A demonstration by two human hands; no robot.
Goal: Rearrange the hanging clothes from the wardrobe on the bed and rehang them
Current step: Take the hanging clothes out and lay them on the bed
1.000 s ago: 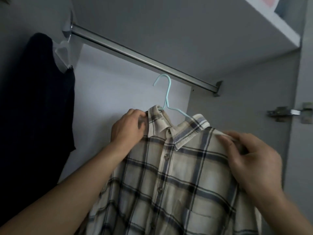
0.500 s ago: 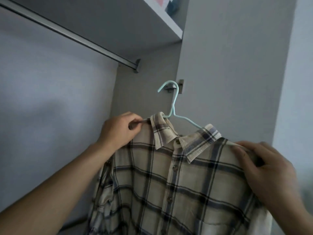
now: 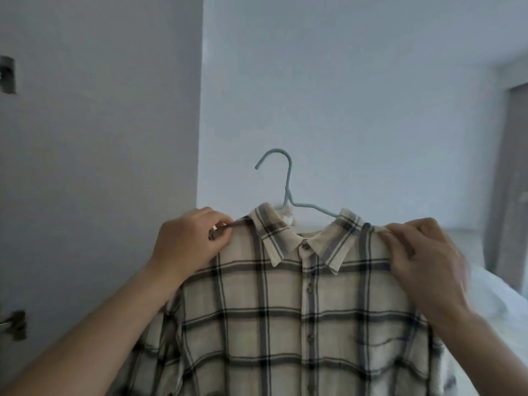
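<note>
Left hand [image 3: 188,244]: fingers pinching the left shoulder of a plaid shirt [image 3: 288,318]; right hand [image 3: 423,258]: pinching the right shoulder likewise. Shirt: cream with dark checks, buttoned, held up in the air on a light blue hanger [image 3: 288,192], hook free. Background: pale wall [image 3: 357,95], white bedding [image 3: 497,298] at right.
</note>
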